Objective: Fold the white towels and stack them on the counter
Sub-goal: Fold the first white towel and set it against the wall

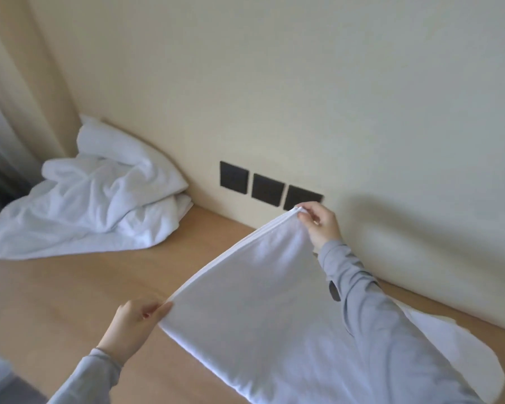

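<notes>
A white towel (pixel 263 301) is held doubled over above the wooden counter (pixel 70 287), its two edges meeting along the raised top side. My left hand (pixel 134 322) pinches the near corner of that edge. My right hand (pixel 318 225) pinches the far corner, close to the wall. The towel's lower part lies on the counter under my right sleeve, and part of it is hidden by that arm. A heap of crumpled white towels (pixel 99 196) lies at the counter's far left, in the corner.
Three dark wall sockets (pixel 267 186) sit low on the cream wall just behind my right hand. A beige curtain (pixel 18 83) hangs at the left beside the heap. Bare counter lies between the heap and the held towel.
</notes>
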`<state>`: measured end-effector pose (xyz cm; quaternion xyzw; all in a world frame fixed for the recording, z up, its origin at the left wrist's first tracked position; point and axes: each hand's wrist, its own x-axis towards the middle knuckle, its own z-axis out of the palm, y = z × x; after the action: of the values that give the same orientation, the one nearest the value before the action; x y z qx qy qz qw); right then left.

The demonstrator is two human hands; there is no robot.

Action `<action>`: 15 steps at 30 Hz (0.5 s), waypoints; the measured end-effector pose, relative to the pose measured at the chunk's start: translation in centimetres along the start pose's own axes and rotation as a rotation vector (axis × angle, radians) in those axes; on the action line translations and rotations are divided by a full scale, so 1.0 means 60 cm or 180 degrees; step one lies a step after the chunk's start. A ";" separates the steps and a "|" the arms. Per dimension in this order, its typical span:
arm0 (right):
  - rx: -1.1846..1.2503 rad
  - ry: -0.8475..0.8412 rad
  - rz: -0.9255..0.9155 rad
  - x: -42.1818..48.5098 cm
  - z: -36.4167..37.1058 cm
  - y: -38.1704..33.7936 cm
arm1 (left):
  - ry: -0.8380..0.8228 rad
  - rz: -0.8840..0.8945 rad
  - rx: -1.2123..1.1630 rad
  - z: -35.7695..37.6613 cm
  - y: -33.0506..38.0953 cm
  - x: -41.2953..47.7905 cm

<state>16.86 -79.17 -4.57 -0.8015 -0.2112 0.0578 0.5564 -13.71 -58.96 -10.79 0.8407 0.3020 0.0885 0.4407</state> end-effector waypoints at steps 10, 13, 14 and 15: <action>-0.0557 -0.0660 0.0278 0.067 0.313 0.031 | -0.0179 -0.1151 -0.0076 -0.033 -0.194 -0.004; -0.0832 -0.0839 0.0359 0.076 0.386 0.058 | -0.0139 -0.1295 -0.0018 -0.041 -0.230 0.005; -0.0828 -0.0917 0.0399 0.078 0.409 0.066 | -0.0095 -0.1309 -0.0020 -0.043 -0.239 0.010; -0.0811 -0.0979 0.0446 0.078 0.430 0.073 | -0.0055 -0.1318 -0.0010 -0.043 -0.248 0.015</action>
<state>13.84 -56.19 -17.55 -0.8598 -0.2431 0.1908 0.4064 -20.45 -50.28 -21.17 0.7607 0.4644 -0.0107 0.4533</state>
